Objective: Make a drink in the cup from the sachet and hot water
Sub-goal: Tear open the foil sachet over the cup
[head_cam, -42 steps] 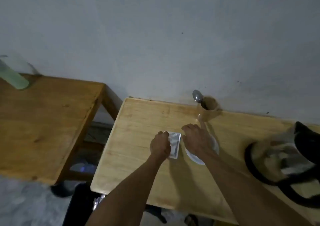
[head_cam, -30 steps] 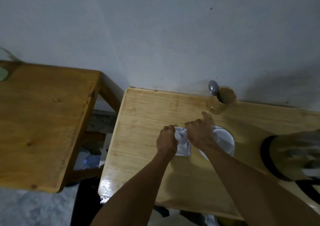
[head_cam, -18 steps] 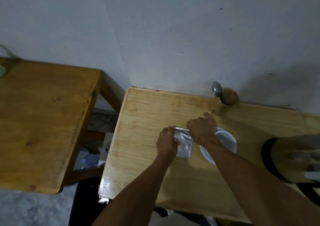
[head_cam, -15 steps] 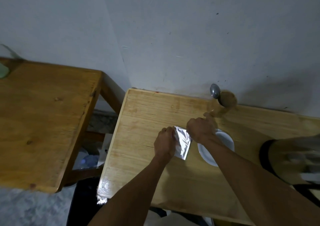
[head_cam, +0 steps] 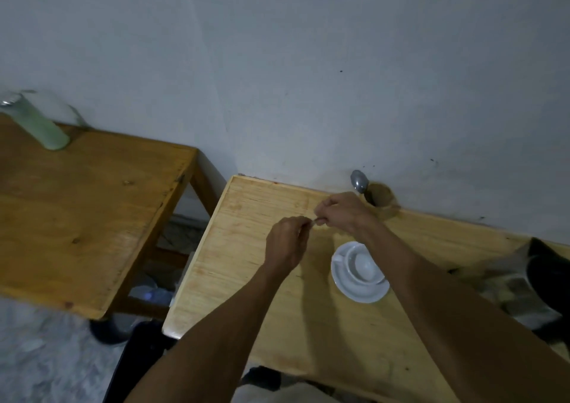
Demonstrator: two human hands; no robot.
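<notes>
The small silvery foil sachet (head_cam: 314, 222) is pinched above the pale wooden table (head_cam: 246, 267) between the left hand (head_cam: 288, 244) and the right hand (head_cam: 342, 213), fingers of both clamped on it; only a sliver is seen. The white ceramic cup (head_cam: 362, 264) is stood on its white round saucer (head_cam: 357, 291), at 4 o'clock from the hands.
</notes>
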